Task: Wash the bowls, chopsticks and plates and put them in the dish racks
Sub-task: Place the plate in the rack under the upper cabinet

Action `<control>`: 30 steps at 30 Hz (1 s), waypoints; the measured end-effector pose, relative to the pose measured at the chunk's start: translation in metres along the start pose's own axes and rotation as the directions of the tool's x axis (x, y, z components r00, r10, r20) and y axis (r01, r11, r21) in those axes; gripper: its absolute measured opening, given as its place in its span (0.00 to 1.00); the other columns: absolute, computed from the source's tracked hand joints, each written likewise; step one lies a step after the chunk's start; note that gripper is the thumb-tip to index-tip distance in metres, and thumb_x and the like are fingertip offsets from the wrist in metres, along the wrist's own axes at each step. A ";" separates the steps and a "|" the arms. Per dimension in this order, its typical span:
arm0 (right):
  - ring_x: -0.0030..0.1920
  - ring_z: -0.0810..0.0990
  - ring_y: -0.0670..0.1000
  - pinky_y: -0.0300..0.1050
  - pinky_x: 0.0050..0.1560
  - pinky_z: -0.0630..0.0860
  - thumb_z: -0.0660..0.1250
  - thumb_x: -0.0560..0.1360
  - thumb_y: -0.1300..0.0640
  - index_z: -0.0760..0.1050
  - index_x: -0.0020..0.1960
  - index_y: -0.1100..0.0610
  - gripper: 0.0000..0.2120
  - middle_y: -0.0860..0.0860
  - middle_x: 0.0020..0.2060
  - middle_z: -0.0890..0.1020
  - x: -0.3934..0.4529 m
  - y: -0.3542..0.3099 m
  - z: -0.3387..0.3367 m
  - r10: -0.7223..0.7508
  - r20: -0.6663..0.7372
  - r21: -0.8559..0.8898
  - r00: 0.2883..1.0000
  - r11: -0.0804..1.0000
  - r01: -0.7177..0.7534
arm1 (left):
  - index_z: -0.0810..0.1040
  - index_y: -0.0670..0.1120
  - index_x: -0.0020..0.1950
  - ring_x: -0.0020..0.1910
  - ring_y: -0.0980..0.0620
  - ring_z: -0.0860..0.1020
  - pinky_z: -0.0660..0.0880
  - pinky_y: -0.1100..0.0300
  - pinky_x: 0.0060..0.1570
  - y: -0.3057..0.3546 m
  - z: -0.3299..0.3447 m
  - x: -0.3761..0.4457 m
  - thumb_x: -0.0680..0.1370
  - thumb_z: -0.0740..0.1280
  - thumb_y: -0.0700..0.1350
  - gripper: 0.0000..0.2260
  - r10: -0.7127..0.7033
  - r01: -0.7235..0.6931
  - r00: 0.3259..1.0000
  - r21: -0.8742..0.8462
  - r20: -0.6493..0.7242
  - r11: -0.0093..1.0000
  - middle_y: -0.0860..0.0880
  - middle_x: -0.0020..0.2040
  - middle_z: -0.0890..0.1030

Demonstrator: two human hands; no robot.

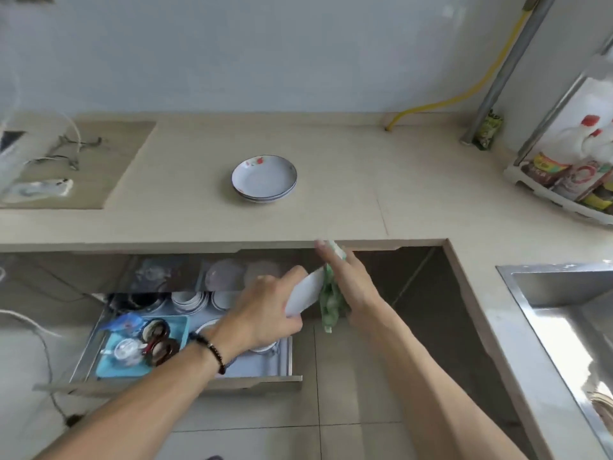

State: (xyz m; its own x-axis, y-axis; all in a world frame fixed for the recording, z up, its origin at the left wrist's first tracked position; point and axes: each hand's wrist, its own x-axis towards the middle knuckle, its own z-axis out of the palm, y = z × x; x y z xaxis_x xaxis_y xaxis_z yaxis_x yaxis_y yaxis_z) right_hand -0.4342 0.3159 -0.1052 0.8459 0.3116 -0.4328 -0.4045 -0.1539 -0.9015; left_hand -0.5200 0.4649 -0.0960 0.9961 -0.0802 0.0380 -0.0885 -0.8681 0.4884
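Counter edge (pixel 232 242) above plate-gripping left hand (pixel 265 310)

A white plate (pixel 305 295) is held tilted on edge above the open drawer rack (pixel 252 366), which holds white bowls (pixel 189 298). A stack of blue-rimmed plates (pixel 264 178) with a red flower print sits on the counter (pixel 331 194).

Two bare forearms come into view from the bottom edge, one from about 7 o'clock and one from about 5 o'clock, with no sleeves showing on either. The left hand (pixel 262 310) has a bracelet (pixel 212 351) of small dark beads around its wrist, one bead paler than the others. The right hand (pixel 351 287) wears nothing on its wrist or fingers.
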 end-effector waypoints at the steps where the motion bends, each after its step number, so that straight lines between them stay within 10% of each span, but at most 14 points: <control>1: 0.37 0.77 0.50 0.43 0.39 0.72 0.74 0.68 0.37 0.76 0.52 0.56 0.26 0.50 0.40 0.79 0.002 0.008 0.019 0.029 0.001 -0.029 1.000 0.999 -0.029 | 0.71 0.48 0.53 0.29 0.40 0.73 0.61 0.54 0.28 -0.024 0.000 -0.011 0.67 0.65 0.42 0.15 0.071 -0.070 0.997 0.105 -0.003 0.992 0.50 0.26 0.67; 7: 0.32 0.75 0.56 0.49 0.33 0.74 0.66 0.71 0.72 0.75 0.42 0.66 0.04 0.58 0.33 0.75 0.029 0.077 0.142 0.295 -0.155 0.079 0.943 0.955 -0.285 | 0.68 0.54 0.47 0.26 0.47 0.76 0.70 0.60 0.23 -0.166 -0.001 -0.072 0.61 0.66 0.40 0.18 0.139 -0.140 0.990 0.206 0.021 0.969 0.52 0.28 0.76; 9: 0.34 0.75 0.57 0.54 0.39 0.74 0.64 0.71 0.72 0.75 0.41 0.65 0.04 0.57 0.33 0.75 0.040 0.098 0.180 0.336 -0.204 0.132 0.920 0.940 -0.315 | 0.75 0.56 0.54 0.49 0.48 0.84 0.81 0.53 0.41 -0.209 0.001 -0.088 0.64 0.73 0.43 0.21 0.032 -0.031 0.999 0.106 -0.008 0.994 0.51 0.45 0.84; 12: 0.35 0.74 0.56 0.56 0.41 0.75 0.63 0.72 0.71 0.75 0.41 0.64 0.05 0.56 0.32 0.75 0.060 0.128 0.222 0.351 -0.266 0.148 0.898 0.935 -0.322 | 0.65 0.52 0.77 0.78 0.54 0.59 0.62 0.54 0.74 -0.260 -0.003 -0.107 0.67 0.81 0.55 0.42 -0.367 0.382 0.924 -0.229 0.104 0.895 0.54 0.76 0.64; 16: 0.31 0.71 0.53 0.50 0.37 0.72 0.62 0.72 0.72 0.73 0.39 0.61 0.08 0.54 0.30 0.73 0.089 0.171 0.256 0.366 -0.312 0.159 0.877 0.930 -0.332 | 0.66 0.43 0.74 0.71 0.47 0.70 0.67 0.46 0.71 -0.323 0.025 -0.115 0.70 0.72 0.66 0.41 -0.733 0.719 0.638 -0.523 0.237 0.457 0.47 0.73 0.71; 20: 0.30 0.73 0.58 0.53 0.34 0.75 0.62 0.72 0.71 0.73 0.43 0.65 0.04 0.58 0.31 0.72 0.123 0.227 0.271 0.421 -0.263 0.137 0.868 0.907 -0.398 | 0.79 0.41 0.54 0.39 0.49 0.85 0.84 0.53 0.40 -0.368 0.074 -0.115 0.79 0.70 0.42 0.07 -0.772 0.740 0.494 -0.659 0.400 0.131 0.43 0.48 0.83; 26: 0.46 0.83 0.61 0.58 0.50 0.82 0.68 0.66 0.66 0.75 0.49 0.59 0.11 0.58 0.41 0.80 0.187 0.315 0.290 0.439 -0.172 -0.307 0.882 0.827 -0.472 | 0.77 0.41 0.59 0.48 0.44 0.84 0.81 0.59 0.35 -0.447 0.164 -0.127 0.77 0.70 0.34 0.11 -0.819 0.783 0.391 -0.619 0.420 0.056 0.41 0.54 0.83; 30: 0.41 0.78 0.53 0.37 0.34 0.73 0.67 0.74 0.64 0.74 0.55 0.62 0.10 0.54 0.41 0.79 0.235 0.368 0.300 0.472 -0.118 -0.590 0.874 0.674 -0.444 | 0.75 0.42 0.59 0.49 0.43 0.83 0.82 0.56 0.38 -0.498 0.225 -0.129 0.76 0.71 0.34 0.13 -0.839 0.820 0.337 -0.571 0.428 0.038 0.41 0.56 0.81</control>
State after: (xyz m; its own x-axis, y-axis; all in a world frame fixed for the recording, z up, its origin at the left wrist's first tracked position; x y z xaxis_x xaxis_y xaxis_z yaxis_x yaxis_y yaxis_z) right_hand -0.4886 0.6135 -0.5398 0.5893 0.0886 -0.8030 -0.4435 -0.7954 -0.4132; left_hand -0.6054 0.7976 -0.5404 0.4072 0.4916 -0.7698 0.8169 0.1809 0.5477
